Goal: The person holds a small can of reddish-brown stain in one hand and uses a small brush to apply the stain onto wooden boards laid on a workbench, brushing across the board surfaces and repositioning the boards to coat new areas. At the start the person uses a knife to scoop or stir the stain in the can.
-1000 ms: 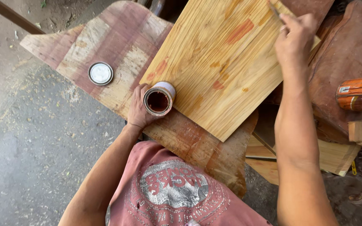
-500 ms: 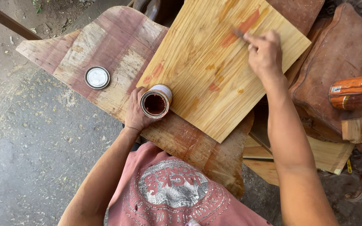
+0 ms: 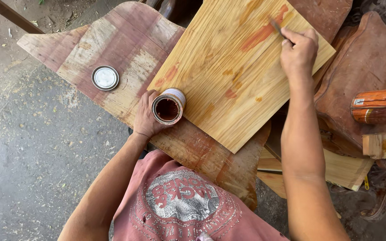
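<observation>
We are staining a pale wooden board (image 3: 233, 76) that lies tilted across an old, worn table (image 3: 112, 49) with faded red patches. Our right hand (image 3: 298, 53) is closed around a small brush (image 3: 277, 27), its tip resting on a reddish-orange streak near the far right corner of the board. Our left hand (image 3: 146, 116) is wrapped around an open can (image 3: 168, 107) of dark brown stain, which stands on the table just at the near left edge of the board. The can's round lid (image 3: 105, 77) lies flat on the table to the left, apart from the can.

Most of the board is bare, light wood. Only the streak under the brush and a few scattered orange spots toward the middle and the left edge carry colour, so we judge the job to be at an early stage, with the first strokes going on.

We take the step in hand to be spreading the stain along the grain at the far corner. The next move, as we see it, calls for drawing the brush along the streak to thin it out, then bringing the brush to the can for more stain, with the left hand keeping the can steady so it does not tip.

To the right sit darker carved wood pieces (image 3: 371, 62) and an orange cylinder (image 3: 380, 106) lying on its side. The floor (image 3: 32, 169) is grey concrete strewn with sawdust.
</observation>
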